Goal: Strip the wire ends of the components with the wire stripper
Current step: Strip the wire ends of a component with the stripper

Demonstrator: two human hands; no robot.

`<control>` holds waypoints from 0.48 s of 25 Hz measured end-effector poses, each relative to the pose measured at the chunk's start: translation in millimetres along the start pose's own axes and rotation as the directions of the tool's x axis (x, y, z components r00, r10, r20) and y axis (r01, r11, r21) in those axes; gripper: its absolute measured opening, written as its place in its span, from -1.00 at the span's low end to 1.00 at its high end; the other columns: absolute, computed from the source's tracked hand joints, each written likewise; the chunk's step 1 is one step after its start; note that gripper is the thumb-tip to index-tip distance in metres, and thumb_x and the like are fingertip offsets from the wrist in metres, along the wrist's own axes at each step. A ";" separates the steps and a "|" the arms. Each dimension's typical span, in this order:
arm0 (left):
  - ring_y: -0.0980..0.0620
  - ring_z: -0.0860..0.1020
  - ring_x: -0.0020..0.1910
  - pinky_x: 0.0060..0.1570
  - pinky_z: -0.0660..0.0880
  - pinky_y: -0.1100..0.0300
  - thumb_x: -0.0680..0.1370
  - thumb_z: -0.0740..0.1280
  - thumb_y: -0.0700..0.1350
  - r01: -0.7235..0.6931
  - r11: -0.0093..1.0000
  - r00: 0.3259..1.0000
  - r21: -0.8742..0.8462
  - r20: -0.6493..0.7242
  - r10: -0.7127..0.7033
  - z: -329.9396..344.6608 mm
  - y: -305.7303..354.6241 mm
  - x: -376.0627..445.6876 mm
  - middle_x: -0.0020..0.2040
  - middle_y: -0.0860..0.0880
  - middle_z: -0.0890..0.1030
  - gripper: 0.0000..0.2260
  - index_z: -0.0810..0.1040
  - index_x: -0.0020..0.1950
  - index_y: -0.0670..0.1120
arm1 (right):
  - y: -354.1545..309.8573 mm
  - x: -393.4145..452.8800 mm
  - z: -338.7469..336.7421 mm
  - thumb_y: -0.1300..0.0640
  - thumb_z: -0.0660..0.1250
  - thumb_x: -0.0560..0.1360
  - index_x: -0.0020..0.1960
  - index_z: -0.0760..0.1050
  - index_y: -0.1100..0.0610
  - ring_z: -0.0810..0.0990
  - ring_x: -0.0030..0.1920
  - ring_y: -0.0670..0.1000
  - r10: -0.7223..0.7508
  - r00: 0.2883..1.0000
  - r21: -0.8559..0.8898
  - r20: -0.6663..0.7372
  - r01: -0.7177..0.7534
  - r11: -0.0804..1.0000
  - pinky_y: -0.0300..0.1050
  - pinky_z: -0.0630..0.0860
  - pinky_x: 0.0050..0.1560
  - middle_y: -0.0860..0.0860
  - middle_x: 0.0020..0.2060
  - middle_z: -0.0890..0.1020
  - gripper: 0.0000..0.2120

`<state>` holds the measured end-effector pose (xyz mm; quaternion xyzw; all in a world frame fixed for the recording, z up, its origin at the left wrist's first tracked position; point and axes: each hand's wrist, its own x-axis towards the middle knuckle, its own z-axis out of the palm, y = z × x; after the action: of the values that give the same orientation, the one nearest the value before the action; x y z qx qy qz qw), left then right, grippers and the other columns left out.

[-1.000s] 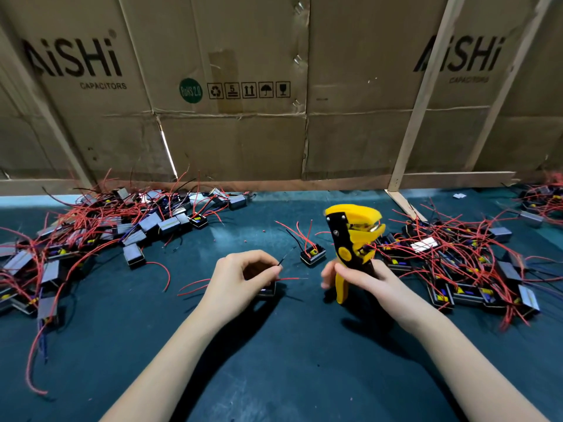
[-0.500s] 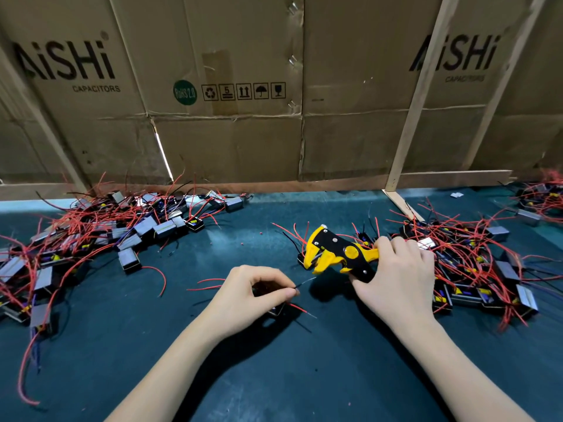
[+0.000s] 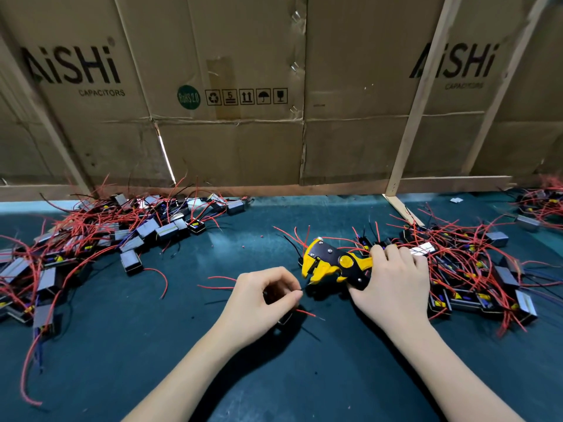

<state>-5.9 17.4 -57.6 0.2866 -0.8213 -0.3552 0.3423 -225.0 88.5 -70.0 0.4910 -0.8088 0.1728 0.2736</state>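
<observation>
Left hand (image 3: 259, 295) pinched a black wire (image 3: 301, 290) at the stripper's mouth, right hand (image 3: 393, 284) gripped the yellow wire stripper (image 3: 332, 264), mid-table (image 3: 182, 345).

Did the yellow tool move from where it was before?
Yes. The wire stripper stood upright a second ago; now the right hand holds it tipped over sideways, its head pointing left toward the wire the left hand pinches, judged against the wooden post.

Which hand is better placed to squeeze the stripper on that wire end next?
The right hand: it already grips the yellow and black wire stripper, whose head sits beside the thin black wire that the left hand pinches.
</observation>
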 end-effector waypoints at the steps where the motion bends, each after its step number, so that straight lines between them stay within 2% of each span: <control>1: 0.04 0.59 -0.34 -0.21 0.52 0.12 0.49 0.44 -0.20 0.014 1.000 0.999 0.002 -0.031 -0.014 1.3 -0.4 0.5 -0.35 0.07 0.65 -0.87 0.60 -0.21 0.00 | -0.3 -0.4 0.4 -0.13 0.57 0.10 -0.17 0.51 0.22 0.54 -0.17 0.21 -0.001 1.000 0.000 0.010 0.001 1.000 0.07 0.39 -0.07 0.14 -0.26 0.56 -0.47; 7: 0.02 0.60 -0.36 -0.25 0.51 0.19 0.43 0.44 -0.25 0.084 0.996 0.992 0.025 -0.101 -0.081 9.0 0.7 1.3 -0.39 0.05 0.65 -0.86 0.57 -0.28 -0.05 | -5.9 -2.4 1.0 -0.21 0.56 0.11 -0.23 0.50 0.19 0.57 -0.24 0.17 -0.043 0.998 0.023 0.052 0.041 0.999 0.03 0.37 -0.16 0.10 -0.31 0.58 -0.47; 12: -0.05 0.57 -0.38 -0.31 0.50 0.13 0.40 0.42 -0.25 0.132 0.991 0.983 0.026 -0.133 -0.128 12.1 0.2 2.8 -0.42 -0.02 0.63 -0.86 0.55 -0.32 -0.07 | -5.2 -1.5 -1.5 -0.20 0.57 0.09 -0.27 0.50 0.18 0.57 -0.28 0.17 -0.058 0.998 0.026 0.020 0.057 0.998 0.02 0.38 -0.17 0.09 -0.35 0.58 -0.49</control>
<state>-16.9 20.2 -62.6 0.3684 -0.7827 -0.3427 0.3665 -219.4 88.0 -69.7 0.5193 -0.7948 0.1703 0.2639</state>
